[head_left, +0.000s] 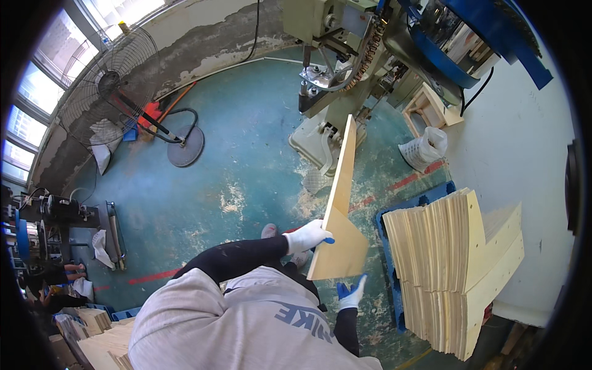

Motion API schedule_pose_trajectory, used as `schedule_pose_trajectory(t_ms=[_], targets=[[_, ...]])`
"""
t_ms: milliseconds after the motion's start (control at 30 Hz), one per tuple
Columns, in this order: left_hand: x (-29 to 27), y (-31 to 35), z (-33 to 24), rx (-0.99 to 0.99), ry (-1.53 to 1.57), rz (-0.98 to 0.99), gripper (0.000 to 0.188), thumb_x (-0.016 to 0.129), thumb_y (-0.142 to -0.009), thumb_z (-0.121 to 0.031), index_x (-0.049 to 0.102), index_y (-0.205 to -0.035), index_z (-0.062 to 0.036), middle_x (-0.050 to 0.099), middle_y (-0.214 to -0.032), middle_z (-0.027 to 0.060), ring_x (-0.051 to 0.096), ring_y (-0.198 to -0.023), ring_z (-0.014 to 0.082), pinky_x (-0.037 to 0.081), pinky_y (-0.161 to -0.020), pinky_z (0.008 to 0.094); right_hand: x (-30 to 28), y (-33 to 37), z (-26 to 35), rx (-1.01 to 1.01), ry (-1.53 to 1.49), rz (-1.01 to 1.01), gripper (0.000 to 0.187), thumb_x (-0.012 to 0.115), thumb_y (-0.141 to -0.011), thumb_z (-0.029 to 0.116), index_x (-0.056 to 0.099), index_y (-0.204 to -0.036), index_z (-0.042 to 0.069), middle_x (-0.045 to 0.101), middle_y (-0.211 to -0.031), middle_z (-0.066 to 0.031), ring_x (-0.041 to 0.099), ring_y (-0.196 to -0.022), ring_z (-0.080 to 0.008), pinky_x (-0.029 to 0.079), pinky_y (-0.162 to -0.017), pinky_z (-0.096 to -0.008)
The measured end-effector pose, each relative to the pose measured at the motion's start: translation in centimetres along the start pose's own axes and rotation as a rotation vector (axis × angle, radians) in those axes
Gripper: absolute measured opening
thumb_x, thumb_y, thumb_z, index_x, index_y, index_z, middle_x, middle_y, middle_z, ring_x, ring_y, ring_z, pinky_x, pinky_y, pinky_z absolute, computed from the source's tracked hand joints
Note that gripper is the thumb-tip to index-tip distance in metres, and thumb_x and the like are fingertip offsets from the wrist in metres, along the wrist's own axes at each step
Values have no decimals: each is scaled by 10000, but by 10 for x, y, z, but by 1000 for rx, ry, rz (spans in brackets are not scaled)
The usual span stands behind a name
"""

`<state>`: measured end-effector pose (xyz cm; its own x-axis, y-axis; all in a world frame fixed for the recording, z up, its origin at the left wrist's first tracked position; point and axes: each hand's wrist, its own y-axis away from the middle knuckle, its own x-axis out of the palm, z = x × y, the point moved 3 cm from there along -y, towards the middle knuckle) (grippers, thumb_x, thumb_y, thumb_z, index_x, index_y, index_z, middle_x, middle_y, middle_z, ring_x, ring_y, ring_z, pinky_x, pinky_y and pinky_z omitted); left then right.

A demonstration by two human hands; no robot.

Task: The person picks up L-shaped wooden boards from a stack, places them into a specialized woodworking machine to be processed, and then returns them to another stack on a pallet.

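Board (343, 245) sits gripped in outstretched left hand (307, 237), splayed right hand (351, 296) nearby.

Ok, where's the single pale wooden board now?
In the head view, the single pale wooden board is just right of centre, in the white-gloved left hand, left of the stacked pale boards.
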<state>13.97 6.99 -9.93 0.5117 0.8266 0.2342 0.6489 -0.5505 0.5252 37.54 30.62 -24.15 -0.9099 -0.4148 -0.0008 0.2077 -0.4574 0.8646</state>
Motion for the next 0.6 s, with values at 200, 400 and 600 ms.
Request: schedule_pose_trajectory(t_ms=[200, 400, 600], targets=[[-77, 62, 8, -276, 659, 40, 350, 731, -862, -117, 637, -1187, -28, 718, -1057, 106, 720, -929, 217, 607, -803, 383, 12, 47, 54, -262, -476, 417, 593, 593, -1003, 477, 505, -1436, 82, 579, -1412, -128, 564, -1277, -306, 462, -1083, -488], [-209, 84, 53, -277, 686, -57, 423, 739, -860, -101, 598, -1250, -20, 693, -1132, 146, 704, -1003, 250, 586, -908, 404, 74, 63, 0, -326, -311, 298, 392, 633, -1001, 210, 560, -1333, 13, 646, -1279, -132, 632, -1170, -264, 527, -997, -424], [-339, 125, 4, 149, -239, -605, 666, 631, -976, -117, 296, -1510, 99, 469, -1501, 259, 507, -1366, 315, 409, -1121, 358, 167, 176, -69, -466, -391, 312, 445, 631, -993, 145, 513, -1407, 32, 631, -1285, -110, 634, -1162, -246, 544, -980, -432]])
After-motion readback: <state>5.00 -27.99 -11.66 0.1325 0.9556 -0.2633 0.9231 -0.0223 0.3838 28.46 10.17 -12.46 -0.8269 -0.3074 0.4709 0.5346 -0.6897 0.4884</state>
